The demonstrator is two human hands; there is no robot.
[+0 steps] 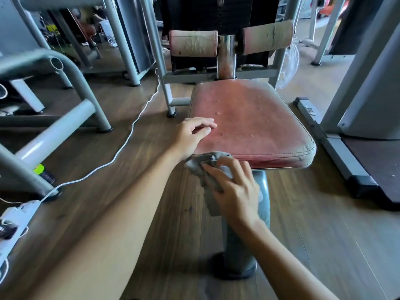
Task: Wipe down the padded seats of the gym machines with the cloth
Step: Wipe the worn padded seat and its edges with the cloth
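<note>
While gripped at the seat's near-left corner, cloth [201, 167]: grey, crumpled, touching the front edge of the pad, one tail hanging down below the palm.
Right hand [236, 191]: curled over the cloth, thumb and fingers closed on it, just below the seat's front edge.
Left hand [192, 135]: holding nothing, fingers relaxed and slightly bent, fingertips resting on the seat's left edge, just beyond the cloth.
Seat [249, 122]: red padded cushion, worn and speckled, stitched seam along the front.
Post [264, 187]: grey, upright under the seat, partly hidden behind the right hand, foot on the floor [324, 234].
Roller pads [193, 43]: two, faded and cracked, side by side beyond the seat, either side of a chrome column.
Cord [129, 137]: white, trailing across the wooden floor left of the seat, towards a white power strip [17, 217] at the left edge.
Frames [86, 89]: grey tubular machine frames, left and right of the seat.
</note>
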